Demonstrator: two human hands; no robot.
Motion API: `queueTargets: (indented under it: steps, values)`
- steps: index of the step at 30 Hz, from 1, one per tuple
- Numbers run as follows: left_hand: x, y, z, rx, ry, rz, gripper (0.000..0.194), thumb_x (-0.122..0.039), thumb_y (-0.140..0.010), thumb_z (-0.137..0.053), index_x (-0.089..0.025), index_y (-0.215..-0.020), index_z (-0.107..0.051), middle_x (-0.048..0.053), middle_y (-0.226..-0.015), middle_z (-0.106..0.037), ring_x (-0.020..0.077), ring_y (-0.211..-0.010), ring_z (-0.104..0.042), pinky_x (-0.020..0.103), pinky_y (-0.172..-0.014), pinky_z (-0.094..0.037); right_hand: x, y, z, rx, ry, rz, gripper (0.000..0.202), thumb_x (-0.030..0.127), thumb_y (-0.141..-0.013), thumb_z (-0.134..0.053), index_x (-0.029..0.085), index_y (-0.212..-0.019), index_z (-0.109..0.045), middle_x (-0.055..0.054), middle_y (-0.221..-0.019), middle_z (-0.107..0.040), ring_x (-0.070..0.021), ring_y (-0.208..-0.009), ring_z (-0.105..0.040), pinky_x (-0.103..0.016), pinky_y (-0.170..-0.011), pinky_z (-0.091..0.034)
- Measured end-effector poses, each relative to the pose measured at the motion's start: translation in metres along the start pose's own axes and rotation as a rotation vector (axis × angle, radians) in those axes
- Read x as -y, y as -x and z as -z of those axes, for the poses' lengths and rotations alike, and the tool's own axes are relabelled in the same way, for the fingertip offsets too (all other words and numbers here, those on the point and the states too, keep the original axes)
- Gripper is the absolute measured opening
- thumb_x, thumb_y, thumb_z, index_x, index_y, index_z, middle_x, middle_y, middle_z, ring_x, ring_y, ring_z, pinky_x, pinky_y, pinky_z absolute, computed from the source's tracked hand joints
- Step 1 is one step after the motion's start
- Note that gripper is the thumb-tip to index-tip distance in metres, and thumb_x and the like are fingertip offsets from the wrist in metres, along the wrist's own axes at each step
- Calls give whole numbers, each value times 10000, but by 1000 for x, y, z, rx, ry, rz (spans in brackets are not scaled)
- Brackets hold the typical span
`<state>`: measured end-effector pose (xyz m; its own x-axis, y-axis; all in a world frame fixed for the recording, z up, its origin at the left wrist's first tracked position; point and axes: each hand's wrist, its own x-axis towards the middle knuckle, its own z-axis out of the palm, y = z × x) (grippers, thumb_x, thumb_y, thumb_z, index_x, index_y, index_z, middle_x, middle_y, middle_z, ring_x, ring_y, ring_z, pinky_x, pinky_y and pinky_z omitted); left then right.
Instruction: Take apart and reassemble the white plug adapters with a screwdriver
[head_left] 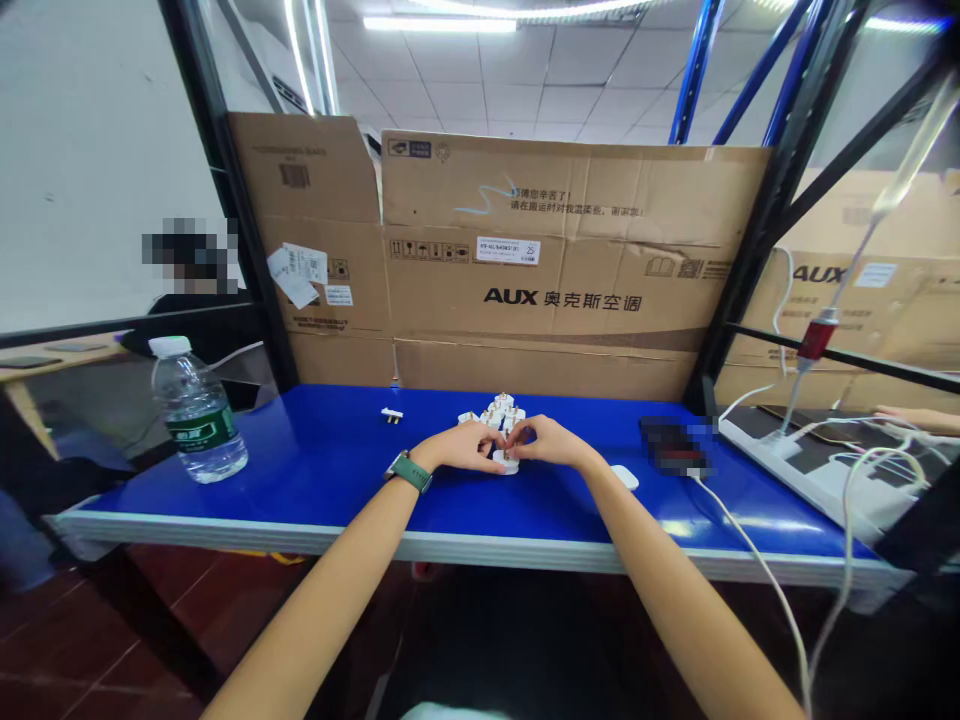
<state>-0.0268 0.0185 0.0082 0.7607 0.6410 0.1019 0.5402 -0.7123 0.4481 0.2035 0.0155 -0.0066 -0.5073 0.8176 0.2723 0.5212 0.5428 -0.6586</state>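
Round white plastic piece with metal prongs (507,465): sat at twelve o'clock, pinched by your left hand (471,448) and right hand (551,443); uneven pressure risked a slip. White pronged plastic pieces (502,403): clustered just beyond, twelve o'clock; careless knuckles risked scattering them.

Bright ceiling lights (440,24) shine from above and beyond the fingers (486,437). Glare streaks the blue tabletop (540,510) to their right; wide-angle stretch warps the edges, and fingertip detail is soft.

White wall (82,170); bright strip light (440,24) beneath panelled ceiling (510,100); reddish floor (75,640)
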Motion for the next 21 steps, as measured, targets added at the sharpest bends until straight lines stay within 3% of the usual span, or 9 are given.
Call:
queueTargets:
  steps: [4,10,21]
  values:
    - [1,-1,0,24,4,19,519,-552,-748,-745,-190,-1119,-719,-32,-678,-535,114,-584,-475,242,-561,-316,8,1,5,-126,-21,88,158,293,-837,-658,166,-877,-743,-28,-860,-727,-176,-810,-623,-277,-769,-470]
    - [-1,0,2,48,24,4,426,-522,-761,-737,-176,-1005,-690,-36,-683,-528,119,-612,-481,240,-579,-320,14,5,2,57,-7,207,291,65,-754,-568,194,-917,-771,-17,-931,-748,-172,-859,-650,-255,-797,-480]
    - [1,-1,0,59,41,-47,364,-502,-777,-725,-173,-911,-642,-37,-681,-511,119,-616,-468,239,-575,-311,12,4,-5,131,182,299,336,14,-710,-578,185,-943,-748,-41,-950,-667,-175,-862,-596,-281,-828,-451]
